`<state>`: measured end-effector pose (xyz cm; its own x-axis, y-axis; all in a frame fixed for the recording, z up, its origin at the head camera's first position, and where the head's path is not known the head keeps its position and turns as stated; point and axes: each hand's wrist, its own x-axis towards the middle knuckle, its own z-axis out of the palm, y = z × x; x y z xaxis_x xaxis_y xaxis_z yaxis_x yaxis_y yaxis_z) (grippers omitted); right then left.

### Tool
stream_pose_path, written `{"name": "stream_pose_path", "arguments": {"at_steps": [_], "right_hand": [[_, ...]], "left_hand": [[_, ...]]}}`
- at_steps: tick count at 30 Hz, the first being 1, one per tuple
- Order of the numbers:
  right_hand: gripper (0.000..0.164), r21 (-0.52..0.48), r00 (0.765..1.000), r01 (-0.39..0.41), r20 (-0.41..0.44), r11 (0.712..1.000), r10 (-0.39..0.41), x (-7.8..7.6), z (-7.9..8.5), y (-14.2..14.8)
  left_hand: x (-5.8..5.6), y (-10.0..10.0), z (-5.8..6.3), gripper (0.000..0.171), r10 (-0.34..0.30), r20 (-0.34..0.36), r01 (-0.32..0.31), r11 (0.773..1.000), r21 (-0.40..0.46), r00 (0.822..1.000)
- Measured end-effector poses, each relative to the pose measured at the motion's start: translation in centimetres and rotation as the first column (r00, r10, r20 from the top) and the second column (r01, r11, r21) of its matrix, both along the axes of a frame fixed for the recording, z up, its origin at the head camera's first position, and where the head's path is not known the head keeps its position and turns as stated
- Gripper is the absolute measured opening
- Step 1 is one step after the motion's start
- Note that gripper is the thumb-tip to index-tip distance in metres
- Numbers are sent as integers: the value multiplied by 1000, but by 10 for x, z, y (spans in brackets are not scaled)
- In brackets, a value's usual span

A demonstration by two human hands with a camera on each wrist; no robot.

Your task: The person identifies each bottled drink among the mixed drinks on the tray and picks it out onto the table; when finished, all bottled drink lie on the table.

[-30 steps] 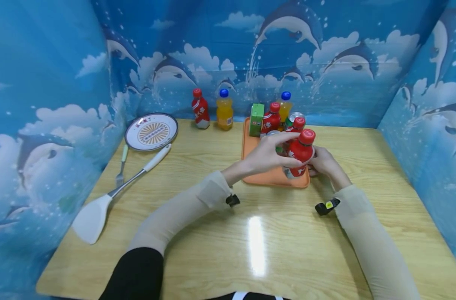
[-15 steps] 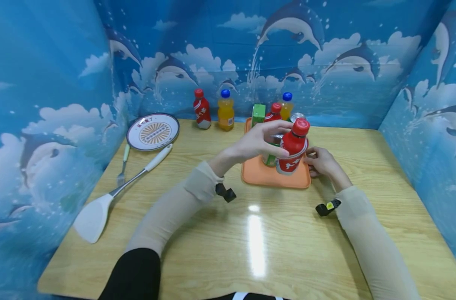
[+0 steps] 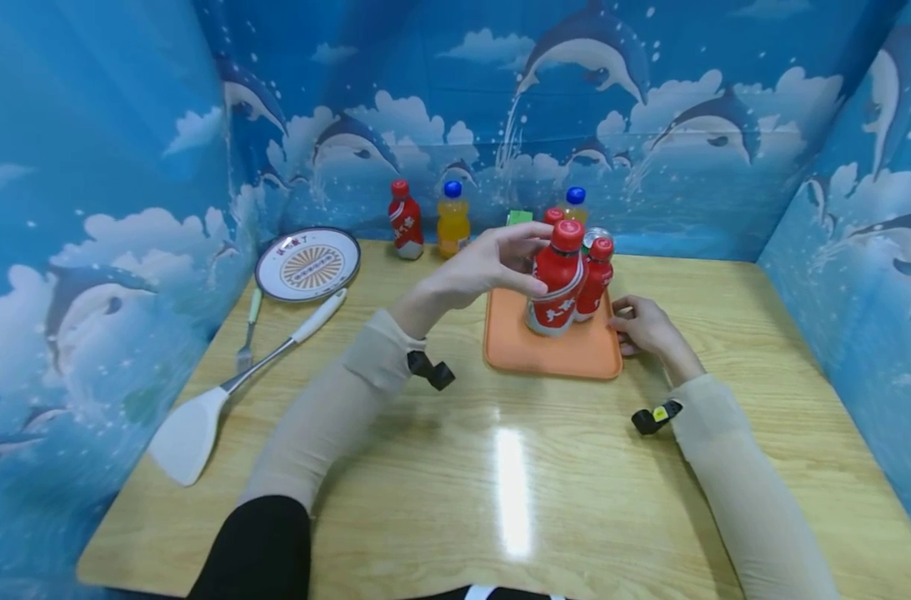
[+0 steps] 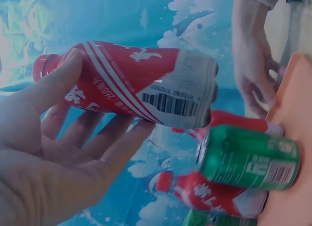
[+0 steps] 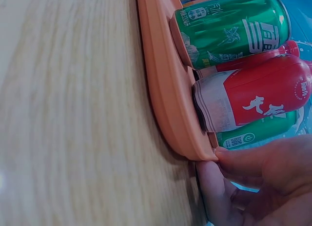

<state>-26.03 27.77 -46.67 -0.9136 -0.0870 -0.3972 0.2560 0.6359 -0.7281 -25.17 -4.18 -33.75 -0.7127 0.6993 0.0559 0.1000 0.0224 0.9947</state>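
Note:
My left hand point(image 3: 485, 267) grips a red drink bottle point(image 3: 558, 279) between thumb and fingers. The left wrist view shows this bottle point(image 4: 131, 84) held off the orange tray point(image 3: 545, 362). At the tray's right edge, my right hand point(image 3: 645, 325) pinches the rim, with thumb and finger meeting there in the right wrist view. Another red bottle point(image 3: 596, 279) stands on the tray, right behind the held one. A green soda can point(image 4: 251, 157) also stands there, hidden by the held bottle in the head view.
At the tray's back are a green carton point(image 3: 519, 217), another red bottle point(image 3: 553, 216) and an orange-juice bottle point(image 3: 576, 204). A red bottle point(image 3: 406, 221) and an orange-juice bottle point(image 3: 452, 221) stand left of it. Farther left lie a plate point(image 3: 308, 265), a fork point(image 3: 248, 333) and a spatula point(image 3: 192, 437).
My left hand has carried the red bottle leftward and back from the tray's right front, uncovering the other red bottle behind it. My right hand stays at the tray's edge.

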Motion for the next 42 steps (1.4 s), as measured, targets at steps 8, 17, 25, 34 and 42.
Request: {"name": "stream_pose_path", "arguments": {"at_steps": [8,17,25,34,42], "right_hand": [[54,14,1000,7,20,1000,-8,-1,2,0],[53,10,1000,13,16,1000,-13,1,3,0],[54,15,1000,11,23,1000,-11,1,4,-2],[54,15,999,21,36,1000,-22,-1,1,-1],[54,16,999,22,43,1000,-22,-1,1,-2]], "left_hand": [[-16,-34,11,67,53,21,-53,999,0,998],[-41,-70,6,66,181,34,-178,982,-60,983],[-64,-106,-16,66,327,37,-321,940,-115,944],[-86,-144,-39,75,522,136,-504,851,-150,842],[-93,-163,-52,78,620,173,-594,784,-178,766]]}}
